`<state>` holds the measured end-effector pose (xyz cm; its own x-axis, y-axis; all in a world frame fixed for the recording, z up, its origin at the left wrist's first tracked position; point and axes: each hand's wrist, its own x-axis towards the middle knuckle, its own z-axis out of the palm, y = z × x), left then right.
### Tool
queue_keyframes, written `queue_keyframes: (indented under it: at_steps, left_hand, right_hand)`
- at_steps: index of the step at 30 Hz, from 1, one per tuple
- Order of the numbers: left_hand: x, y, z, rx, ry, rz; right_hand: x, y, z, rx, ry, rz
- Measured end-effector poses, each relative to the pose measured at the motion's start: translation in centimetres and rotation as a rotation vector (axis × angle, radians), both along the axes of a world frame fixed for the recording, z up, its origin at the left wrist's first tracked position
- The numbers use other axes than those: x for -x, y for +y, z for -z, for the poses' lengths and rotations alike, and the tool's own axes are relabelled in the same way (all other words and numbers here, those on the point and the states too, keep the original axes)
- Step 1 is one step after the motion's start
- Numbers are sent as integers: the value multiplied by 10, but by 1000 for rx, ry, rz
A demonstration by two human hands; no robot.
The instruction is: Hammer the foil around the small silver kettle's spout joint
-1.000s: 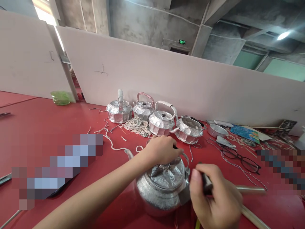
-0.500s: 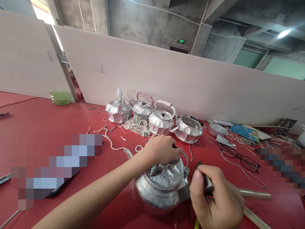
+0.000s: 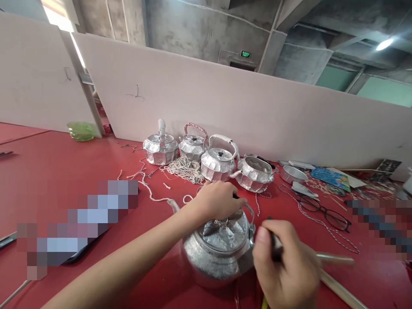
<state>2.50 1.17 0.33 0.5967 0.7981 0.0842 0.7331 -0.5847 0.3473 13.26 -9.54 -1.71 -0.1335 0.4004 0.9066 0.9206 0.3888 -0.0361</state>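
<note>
A silvery metal kettle (image 3: 219,257) with a fluted lid (image 3: 223,234) stands in front of me, its spout pointing left. My left hand (image 3: 217,199) is closed over the top of its bail handle (image 3: 249,210), a dark part showing by the fingers. To the kettle's right, my right hand (image 3: 286,262) is a fist around a hammer, whose pale shaft (image 3: 336,259) sticks out behind. The hammer's dark flat head (image 3: 246,259) is at the kettle's right side, blurred and partly hidden; whether it touches cannot be made out.
Several faceted silvery kettles (image 3: 217,167) line the white partition (image 3: 193,86). White cord (image 3: 185,169) lies in front of them. Eyeglasses (image 3: 325,213), a metal bowl (image 3: 293,174) and scraps are at right. A metal rod (image 3: 344,292) lies lower right; a pixelated phone-like object (image 3: 86,223) is left.
My right hand has moved slightly left toward the kettle with the hammer, and its shaft moved along. My left hand and the kettle have hardly moved.
</note>
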Motion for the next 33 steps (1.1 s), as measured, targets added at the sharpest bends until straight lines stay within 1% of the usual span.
queue_keyframes:
  at_steps: [2,5,7,11,14,17,21,24,28,31,33]
  left_hand:
    - [0,0,0,1,5,-8]
    - [0,1,0,-7,1,-4]
    - [0,1,0,-10,-8,7]
    - [0,0,0,-14,-10,16]
    - [0,1,1,-20,-11,20]
    - [0,1,1,-17,-6,22]
    - [0,2,2,-18,-6,10]
    - [0,2,3,-21,2,6]
    - [-1,2,3,-23,9,10]
    - [-2,2,1,-22,11,10]
    - [-2,2,1,-18,5,11]
  right_hand:
    - [0,0,0,13,7,-7]
    - [-1,-1,-1,-8,20,-3]
    - [-1,-1,-1,11,-1,-6]
    - [-1,-1,0,-18,12,-3]
    - [-1,-1,1,19,-7,6]
    - [-1,-1,2,-28,7,2]
    - [0,-1,2,-23,8,-9]
    - [0,-1,4,-78,37,-7]
    - [0,-1,5,-30,32,8]
    - [0,-2,4,-52,44,2]
    - [0,-2,3,-32,33,-11]
